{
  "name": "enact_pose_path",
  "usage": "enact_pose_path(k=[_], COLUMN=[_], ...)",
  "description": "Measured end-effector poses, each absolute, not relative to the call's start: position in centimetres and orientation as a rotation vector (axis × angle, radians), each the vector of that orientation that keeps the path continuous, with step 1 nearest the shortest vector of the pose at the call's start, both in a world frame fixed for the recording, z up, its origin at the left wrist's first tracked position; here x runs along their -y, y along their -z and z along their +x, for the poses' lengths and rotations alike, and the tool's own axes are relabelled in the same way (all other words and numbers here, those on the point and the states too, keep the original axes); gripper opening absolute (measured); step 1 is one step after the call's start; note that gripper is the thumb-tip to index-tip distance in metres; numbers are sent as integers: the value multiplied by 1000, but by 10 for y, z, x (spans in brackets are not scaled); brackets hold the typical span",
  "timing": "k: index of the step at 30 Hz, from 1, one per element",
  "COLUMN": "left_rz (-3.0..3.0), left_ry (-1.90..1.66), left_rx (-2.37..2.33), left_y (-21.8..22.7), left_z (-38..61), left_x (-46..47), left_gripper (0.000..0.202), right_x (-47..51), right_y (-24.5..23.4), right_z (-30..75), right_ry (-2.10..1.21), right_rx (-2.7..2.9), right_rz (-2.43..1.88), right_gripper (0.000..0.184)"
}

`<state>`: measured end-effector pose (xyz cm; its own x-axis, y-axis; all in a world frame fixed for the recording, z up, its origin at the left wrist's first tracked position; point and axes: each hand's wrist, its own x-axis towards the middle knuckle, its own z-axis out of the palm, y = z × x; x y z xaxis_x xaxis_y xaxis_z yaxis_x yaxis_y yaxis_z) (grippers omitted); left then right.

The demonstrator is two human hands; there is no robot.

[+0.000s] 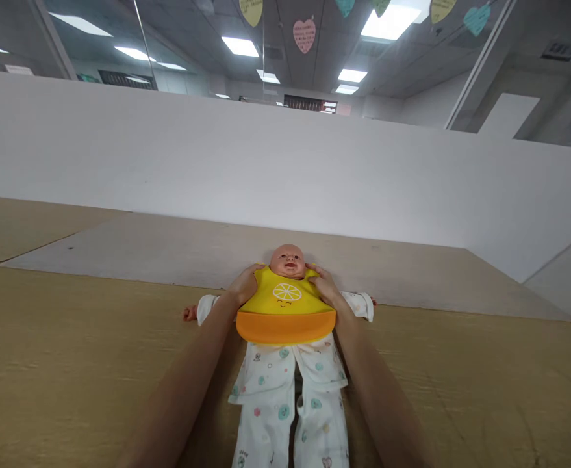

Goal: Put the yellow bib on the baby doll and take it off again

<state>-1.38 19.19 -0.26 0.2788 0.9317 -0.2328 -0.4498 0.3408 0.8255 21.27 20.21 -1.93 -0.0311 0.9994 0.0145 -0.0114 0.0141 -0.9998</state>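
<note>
Yellow bib [285, 305] already lay on the chest of the doll [288, 261], on a wood table [71, 351]. Our left hand [242, 286] and right hand [324, 286] pinched its top corners; any clasp was hidden.

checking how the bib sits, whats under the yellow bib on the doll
Under the yellow bib is the baby doll's white patterned sleepsuit, showing below the orange pocket and at the sleeves. Its chest part is covered from view.
</note>
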Motion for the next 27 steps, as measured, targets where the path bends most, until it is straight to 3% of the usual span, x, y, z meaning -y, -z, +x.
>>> enact_pose_path(k=[8, 18, 27], left_rz=[679, 619, 631], left_ry=[-1088, -1291, -1143], left_rx=[-770, -818, -763], left_y=[7, 5, 10], left_z=[-11, -8, -10], left_x=[-201, -195, -188], left_gripper=[17, 12, 40], right_x=[-203, -202, -196], right_y=[24, 11, 4], right_z=[213, 205, 207], right_ry=[-1264, -1176, -1316], right_rx=[1254, 1207, 1110], right_rz=[-1158, -1025, -949], right_gripper=[59, 44, 39])
